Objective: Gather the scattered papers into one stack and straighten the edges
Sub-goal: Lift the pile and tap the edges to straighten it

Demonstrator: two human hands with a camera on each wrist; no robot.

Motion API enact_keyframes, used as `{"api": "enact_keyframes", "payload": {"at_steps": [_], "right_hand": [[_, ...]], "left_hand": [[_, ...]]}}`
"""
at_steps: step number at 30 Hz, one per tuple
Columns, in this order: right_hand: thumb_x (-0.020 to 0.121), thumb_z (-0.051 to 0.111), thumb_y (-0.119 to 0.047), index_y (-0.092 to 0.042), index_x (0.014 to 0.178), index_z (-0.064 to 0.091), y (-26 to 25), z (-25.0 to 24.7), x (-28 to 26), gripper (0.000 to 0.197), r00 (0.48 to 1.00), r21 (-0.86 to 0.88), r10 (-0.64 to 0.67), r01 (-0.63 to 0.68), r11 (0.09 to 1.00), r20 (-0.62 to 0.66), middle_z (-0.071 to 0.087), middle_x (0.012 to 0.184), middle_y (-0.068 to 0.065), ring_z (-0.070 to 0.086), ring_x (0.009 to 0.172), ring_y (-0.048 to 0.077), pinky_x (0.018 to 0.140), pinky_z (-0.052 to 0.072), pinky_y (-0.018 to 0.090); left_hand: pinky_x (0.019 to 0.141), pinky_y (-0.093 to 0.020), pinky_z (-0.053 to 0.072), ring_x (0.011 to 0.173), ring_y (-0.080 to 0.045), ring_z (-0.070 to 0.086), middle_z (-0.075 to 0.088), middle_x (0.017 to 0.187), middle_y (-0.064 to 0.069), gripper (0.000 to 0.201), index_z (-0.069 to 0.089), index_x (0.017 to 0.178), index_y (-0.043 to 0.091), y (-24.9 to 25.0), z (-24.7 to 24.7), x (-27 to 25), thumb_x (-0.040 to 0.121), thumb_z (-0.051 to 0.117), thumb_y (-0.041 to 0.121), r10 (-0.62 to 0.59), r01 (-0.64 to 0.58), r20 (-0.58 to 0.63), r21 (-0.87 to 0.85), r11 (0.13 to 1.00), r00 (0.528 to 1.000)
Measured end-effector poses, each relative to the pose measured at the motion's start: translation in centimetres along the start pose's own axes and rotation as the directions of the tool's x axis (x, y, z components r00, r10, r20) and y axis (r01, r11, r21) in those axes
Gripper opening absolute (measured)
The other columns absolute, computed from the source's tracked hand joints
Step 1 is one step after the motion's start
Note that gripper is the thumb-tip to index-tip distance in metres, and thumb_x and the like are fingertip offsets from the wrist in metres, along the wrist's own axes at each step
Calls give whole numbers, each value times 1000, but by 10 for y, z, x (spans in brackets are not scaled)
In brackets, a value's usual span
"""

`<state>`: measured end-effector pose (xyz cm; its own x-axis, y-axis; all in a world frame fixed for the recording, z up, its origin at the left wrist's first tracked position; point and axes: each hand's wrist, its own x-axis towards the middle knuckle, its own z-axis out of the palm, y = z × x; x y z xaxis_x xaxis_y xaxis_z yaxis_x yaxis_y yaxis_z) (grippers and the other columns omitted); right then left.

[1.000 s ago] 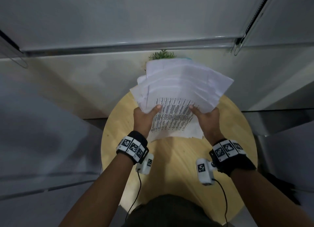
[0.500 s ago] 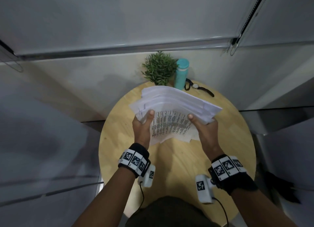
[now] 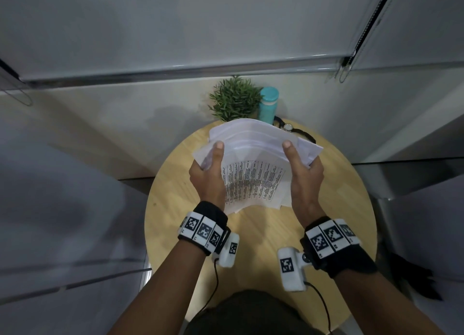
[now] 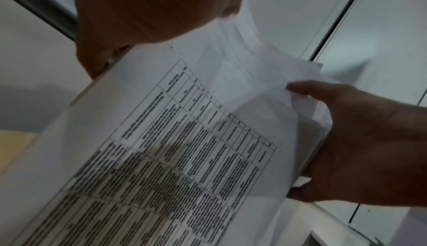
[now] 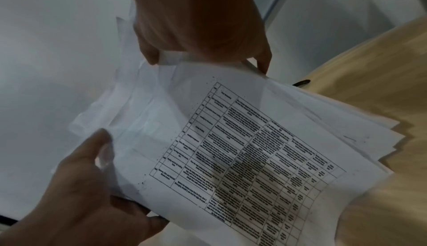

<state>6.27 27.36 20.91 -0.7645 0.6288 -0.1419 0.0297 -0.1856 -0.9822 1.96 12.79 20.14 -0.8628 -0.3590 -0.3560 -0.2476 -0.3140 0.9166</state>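
Observation:
A loose stack of white papers [image 3: 253, 159] stands nearly on edge over the round wooden table [image 3: 263, 234], its lower edge near the tabletop. The near sheet carries a printed table. My left hand [image 3: 209, 174] grips the stack's left side, thumb up along the front. On the opposite side, my right hand [image 3: 302, 174] grips it the same way. The sheets fan out unevenly at the top and at the right. In the left wrist view the papers [image 4: 184, 140] fill the frame, the right hand [image 4: 346, 140] beyond. The right wrist view shows the papers [image 5: 231, 140] with the left hand [image 5: 87, 186] pinching their edge.
At the table's far edge stand a small green plant [image 3: 234, 98] and a teal bottle [image 3: 268, 105], with a wristwatch [image 3: 291, 128] lying beside them. Grey cabinet fronts and a wall surround the table. Bare wood shows between the papers and my body.
Both hands have lowered the stack toward the table and tipped it more upright, uncovering the plant and bottle. My thumbs have slid higher along the front sheet.

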Motion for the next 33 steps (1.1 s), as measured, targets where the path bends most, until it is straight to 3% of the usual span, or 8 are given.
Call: {"api": "enact_keyframes", "payload": {"at_steps": [4,8,11,15,19,23,28,33], "right_hand": [[82,69,-41,-21,111,66,3,1,2,35,999,-19,7,-8,1000,-47,73,106,-1,71,97,15,88,57,44],[79,71,-49,-17,107,67,0,2,2,43,999,-12,13,-13,1000,-35,74,102,3,72,92,17,83,59,41],[83,69,-38,-19,109,66,1,2,5,32,997,-32,13,-16,999,-74,74,99,-2,71,86,6,73,58,26],[87,66,-26,-19,110,64,2,-1,5,24,996,-104,-13,4,995,-86,70,93,-10,66,70,-11,58,49,8],[79,76,-39,-25,105,66,-2,0,3,31,999,-108,-19,14,994,-47,73,96,-11,69,83,-4,70,54,13],[75,79,-36,-27,104,63,-3,0,4,34,998,-105,4,-11,994,-63,72,96,-10,69,77,-5,70,58,19],[70,76,-55,-21,103,69,-13,1,2,49,998,-103,26,-31,994,-57,75,94,-3,73,80,6,69,59,25],[70,69,-66,-18,81,67,-26,7,7,49,990,-84,75,-86,993,-123,70,74,-8,69,67,6,62,56,23]], "left_hand": [[85,-41,57,81,-12,66,64,88,7,25,55,82,24,-1,3,3,75,79,26,-20,21,-19,60,998,1000],[78,-37,55,73,-10,61,60,82,7,23,50,78,24,2,2,2,82,68,11,-26,25,6,83,996,1000],[85,-43,57,87,-20,69,68,92,1,20,59,85,23,2,0,3,77,75,31,6,-8,44,45,999,999],[85,-45,59,93,-18,72,73,98,2,45,65,94,22,5,2,3,65,80,53,54,-55,29,57,997,998],[85,-42,58,84,-14,69,69,91,6,22,61,86,25,5,5,8,74,78,30,30,-30,7,96,995,1000],[78,-38,57,80,-13,67,67,86,6,19,58,82,25,4,3,7,80,68,9,31,-33,27,109,993,999],[83,-48,59,82,-17,73,75,83,5,16,68,83,24,3,1,3,75,78,14,92,-100,107,78,992,990],[87,-52,56,89,-18,73,76,89,5,20,72,87,25,-1,-1,-5,73,80,38,172,-182,167,48,982,971]]}}
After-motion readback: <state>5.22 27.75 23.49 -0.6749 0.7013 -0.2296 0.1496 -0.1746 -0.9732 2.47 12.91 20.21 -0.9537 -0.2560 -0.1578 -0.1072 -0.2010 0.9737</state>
